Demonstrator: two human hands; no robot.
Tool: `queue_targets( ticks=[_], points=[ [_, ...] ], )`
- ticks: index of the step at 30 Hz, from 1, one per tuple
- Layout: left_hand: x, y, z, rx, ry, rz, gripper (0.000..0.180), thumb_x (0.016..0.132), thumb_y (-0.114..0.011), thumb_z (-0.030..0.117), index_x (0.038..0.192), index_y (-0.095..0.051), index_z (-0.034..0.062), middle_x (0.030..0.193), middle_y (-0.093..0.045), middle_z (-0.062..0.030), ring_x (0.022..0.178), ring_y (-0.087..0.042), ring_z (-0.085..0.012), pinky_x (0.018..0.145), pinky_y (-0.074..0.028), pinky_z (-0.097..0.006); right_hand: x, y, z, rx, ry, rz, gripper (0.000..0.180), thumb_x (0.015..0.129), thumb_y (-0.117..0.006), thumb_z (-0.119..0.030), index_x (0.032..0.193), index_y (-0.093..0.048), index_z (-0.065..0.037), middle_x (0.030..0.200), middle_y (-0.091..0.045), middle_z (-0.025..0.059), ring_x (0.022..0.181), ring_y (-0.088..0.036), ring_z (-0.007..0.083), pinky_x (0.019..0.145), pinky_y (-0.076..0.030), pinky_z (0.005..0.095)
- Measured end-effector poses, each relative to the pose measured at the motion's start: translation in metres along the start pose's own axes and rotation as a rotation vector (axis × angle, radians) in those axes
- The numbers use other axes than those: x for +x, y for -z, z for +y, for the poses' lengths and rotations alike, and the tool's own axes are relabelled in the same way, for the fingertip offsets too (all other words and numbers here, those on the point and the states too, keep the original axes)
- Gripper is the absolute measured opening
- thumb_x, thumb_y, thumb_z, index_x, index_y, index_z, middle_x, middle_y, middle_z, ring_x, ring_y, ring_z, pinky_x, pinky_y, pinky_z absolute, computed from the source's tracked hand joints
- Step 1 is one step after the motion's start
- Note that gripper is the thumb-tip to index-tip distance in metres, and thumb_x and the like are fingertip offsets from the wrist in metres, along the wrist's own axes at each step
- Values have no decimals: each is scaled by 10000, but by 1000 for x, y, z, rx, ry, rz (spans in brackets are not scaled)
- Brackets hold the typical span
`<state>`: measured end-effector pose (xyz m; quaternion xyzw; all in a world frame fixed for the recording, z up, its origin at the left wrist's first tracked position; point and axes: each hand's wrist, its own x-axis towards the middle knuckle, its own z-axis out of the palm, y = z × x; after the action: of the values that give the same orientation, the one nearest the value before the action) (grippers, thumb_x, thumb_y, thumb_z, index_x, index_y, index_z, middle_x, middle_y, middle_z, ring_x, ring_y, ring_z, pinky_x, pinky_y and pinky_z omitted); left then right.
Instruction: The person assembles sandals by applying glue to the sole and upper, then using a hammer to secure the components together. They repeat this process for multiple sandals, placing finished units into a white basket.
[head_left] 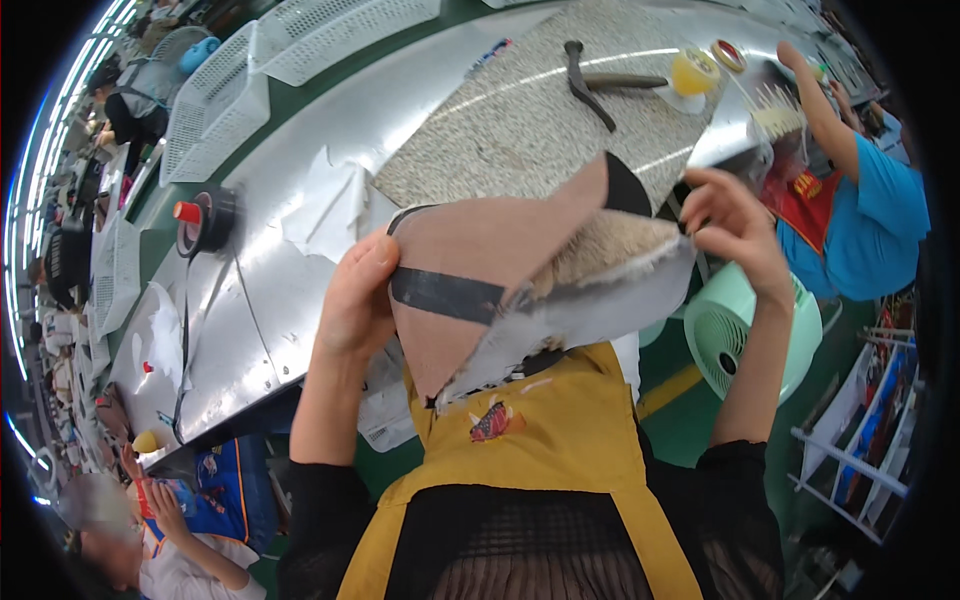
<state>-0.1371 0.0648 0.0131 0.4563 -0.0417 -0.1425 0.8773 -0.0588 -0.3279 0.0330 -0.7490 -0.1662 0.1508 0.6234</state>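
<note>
A brown suede boot upper [470, 240] with a black band is held up before my yellow apron [530, 440]. One side is folded back, baring beige fleece lining [610, 248] and a whitish layer under it. My left hand [358, 292] grips the upper's left edge, thumb on top. At the far right corner, my right hand [738, 228] has its fingers curled and pinches the edge. A black piece [626, 188] sticks out behind the fold. Beyond, a hammer [580, 86] lies on a speckled stone slab [490, 135].
A yellow pot [693, 72] and a tape roll [728, 55] stand past the hammer. Crumpled white sheets [328, 208] and a black round holder [208, 222] lie on the metal table [255, 290]. A green fan [745, 330] is at my right. Co-workers sit on both sides.
</note>
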Motion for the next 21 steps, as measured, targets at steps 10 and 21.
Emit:
queue_targets(
  ticks=[10,21],
  points=[
    [25,-85,31,514,366,-518,331,855,-647,244,945,-641,-74,821,-578,-38,778,-522,-107,694,-411,-246,11,-73,-33,63,46,-698,315,976,-507,-273,1019,-653,3,904,-650,69,887,-577,161,814,-454,295],
    [5,-72,-73,777,103,-670,391,937,-588,253,1228,-524,0,1024,-627,-139,923,-579,-201,834,-455,-333,-50,-63,-35,-765,211,-522,136,814,-658,-211,778,-642,-81,706,-585,23,796,-514,205,881,-394,345]
  ],
)
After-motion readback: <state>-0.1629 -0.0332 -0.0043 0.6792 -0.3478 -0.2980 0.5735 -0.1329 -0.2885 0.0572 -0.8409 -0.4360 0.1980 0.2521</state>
